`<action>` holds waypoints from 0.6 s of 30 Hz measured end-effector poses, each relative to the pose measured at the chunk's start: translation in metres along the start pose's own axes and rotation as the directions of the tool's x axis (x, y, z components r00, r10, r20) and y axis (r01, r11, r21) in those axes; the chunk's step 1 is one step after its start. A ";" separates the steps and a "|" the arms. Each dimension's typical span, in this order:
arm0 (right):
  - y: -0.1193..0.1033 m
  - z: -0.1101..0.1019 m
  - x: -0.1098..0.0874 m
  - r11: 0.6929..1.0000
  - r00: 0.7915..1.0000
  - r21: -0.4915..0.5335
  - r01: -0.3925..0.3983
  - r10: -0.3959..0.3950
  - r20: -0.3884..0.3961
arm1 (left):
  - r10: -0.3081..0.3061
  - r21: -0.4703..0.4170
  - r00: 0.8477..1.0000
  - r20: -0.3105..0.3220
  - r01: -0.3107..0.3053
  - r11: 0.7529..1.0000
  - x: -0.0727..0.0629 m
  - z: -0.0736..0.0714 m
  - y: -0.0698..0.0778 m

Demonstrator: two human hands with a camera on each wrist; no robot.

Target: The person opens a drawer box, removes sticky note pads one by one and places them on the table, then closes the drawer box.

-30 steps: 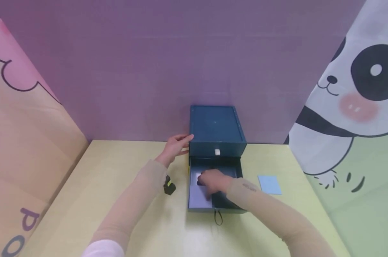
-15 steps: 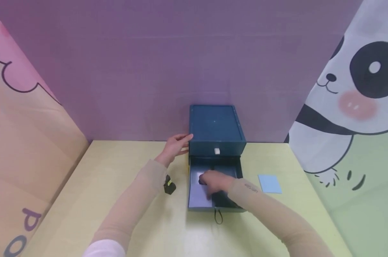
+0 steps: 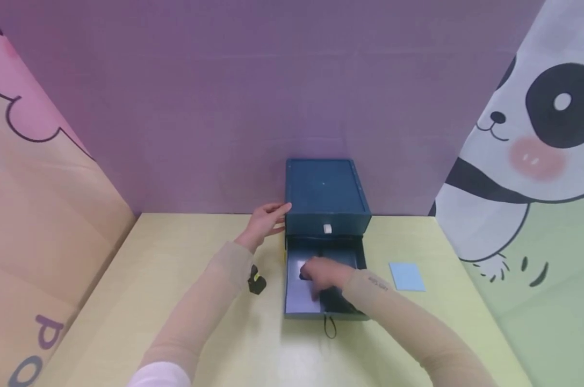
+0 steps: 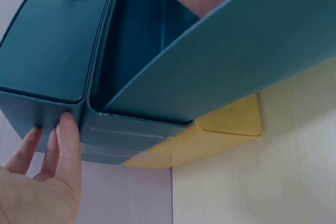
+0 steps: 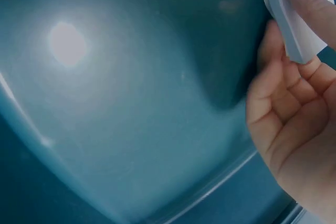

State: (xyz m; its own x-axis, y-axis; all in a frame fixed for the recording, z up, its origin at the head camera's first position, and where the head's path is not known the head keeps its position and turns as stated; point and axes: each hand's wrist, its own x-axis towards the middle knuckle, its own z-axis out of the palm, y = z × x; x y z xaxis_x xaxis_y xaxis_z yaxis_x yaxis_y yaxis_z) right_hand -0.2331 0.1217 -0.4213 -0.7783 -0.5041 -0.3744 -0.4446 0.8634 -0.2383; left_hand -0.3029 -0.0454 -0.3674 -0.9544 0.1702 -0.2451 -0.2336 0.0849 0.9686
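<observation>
A dark blue drawer unit [image 3: 325, 185] stands against the back wall, its upper drawer [image 3: 306, 224] pushed in. Below it, the lower drawer [image 3: 330, 317] is pulled out toward me. My left hand [image 3: 264, 223] rests its fairly straight fingers against the unit's left side. My right hand [image 3: 323, 274] reaches into the lower drawer. In the right wrist view, its thumb and curled fingers pinch a thin pale slab [image 5: 286, 22] with a blue-grey edge, perhaps a paper pad. Much of the slab lies outside that view, and the hand hides it from the head view.
A black object with a yellow mark [image 3: 257, 282] lies left of the drawer. A light blue square pad [image 3: 408, 277] lies on the table to the right. Under the blue drawers sits a yellow drawer [image 4: 231, 121]. A dark loop [image 3: 330, 327] hangs from the lower drawer's front.
Almost nothing differs. My right hand has shifted very slightly to the right inside the lower drawer, while my left hand stays against the unit's side.
</observation>
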 end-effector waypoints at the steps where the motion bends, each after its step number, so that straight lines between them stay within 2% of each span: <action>1: 0.000 0.000 0.000 1.000 1.000 0.015 -0.003 0.003 0.006 | -0.004 0.000 1.000 0.001 0.004 1.000 0.000 0.000 -0.001; 6: 0.004 0.002 0.000 0.998 1.000 0.064 -0.009 0.008 0.015 | 0.001 -0.011 1.000 -0.005 -0.002 1.000 0.001 0.000 -0.002; 12: 0.010 0.002 0.000 0.991 1.000 0.134 0.026 -0.027 0.002 | 0.009 -0.023 1.000 0.001 -0.009 1.000 0.002 0.000 -0.003; 18: 0.019 -0.004 -0.001 0.963 0.999 0.268 -0.041 0.032 0.038 | 0.010 -0.026 1.000 0.002 -0.010 1.000 0.003 0.000 -0.003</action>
State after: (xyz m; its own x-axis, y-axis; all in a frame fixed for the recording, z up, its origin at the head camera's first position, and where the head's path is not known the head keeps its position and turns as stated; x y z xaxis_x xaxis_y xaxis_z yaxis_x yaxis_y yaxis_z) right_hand -0.2427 0.1386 -0.4219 -0.7748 -0.4764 -0.4157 -0.2772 0.8468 -0.4539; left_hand -0.3048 -0.0450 -0.3712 -0.9562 0.1733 -0.2358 -0.2291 0.0578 0.9717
